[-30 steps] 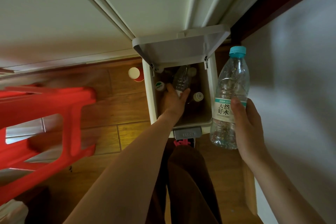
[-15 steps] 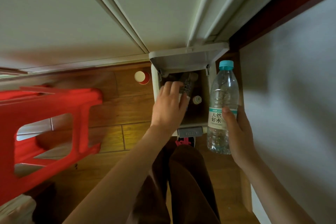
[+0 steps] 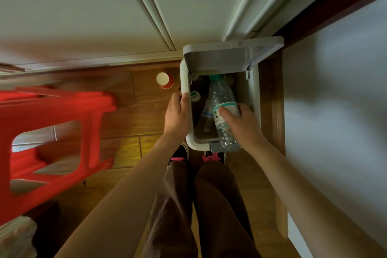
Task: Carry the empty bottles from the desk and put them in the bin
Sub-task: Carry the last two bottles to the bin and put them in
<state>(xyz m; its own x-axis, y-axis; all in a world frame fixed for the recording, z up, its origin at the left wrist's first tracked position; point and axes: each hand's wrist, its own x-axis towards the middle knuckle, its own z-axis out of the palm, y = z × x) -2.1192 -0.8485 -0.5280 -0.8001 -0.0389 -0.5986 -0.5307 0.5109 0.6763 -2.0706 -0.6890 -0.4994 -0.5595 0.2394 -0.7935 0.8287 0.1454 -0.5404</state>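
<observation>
Gripping the bin [image 3: 256, 94] by its left rim, the left hand [image 3: 177, 115] has its fingers curled over the edge w/ the tips inside; it holds nothing else. The right hand [image 3: 245, 125] is wrapped round the clear bottle [image 3: 222, 98] at label height. Its thumb lies across the label on top; the other fingers go round the far side & are mostly hidden. The two hands are apart, one on each side of the bin opening.

The bottle lies tilted over the opening. Its teal cap [image 3: 215, 77] points to the back, under the raised lid [image 3: 230, 56], & its base hangs over the front rim, covering part of the grey front tab [image 3: 213, 146]. Can't tell if it touches the stuff below.

Inside the bin it's dim: another bottle w/ a blue label [image 3: 206, 119], a green-and-white cap [image 3: 195, 95] by the left wall, the rest too dark to make out. The held bottle's label print is partly covered by the thumb.

A red cup [image 3: 165, 80] stands on the wood floor [image 3: 129, 123] just left of the bin. A red stool [image 3: 52, 128] is further left, blurred & cut off by the frame edge. Shoes w/ pink laces [image 3: 178, 154] are at the bin's foot, w/ brown trousers [image 3: 219, 205] below.
</observation>
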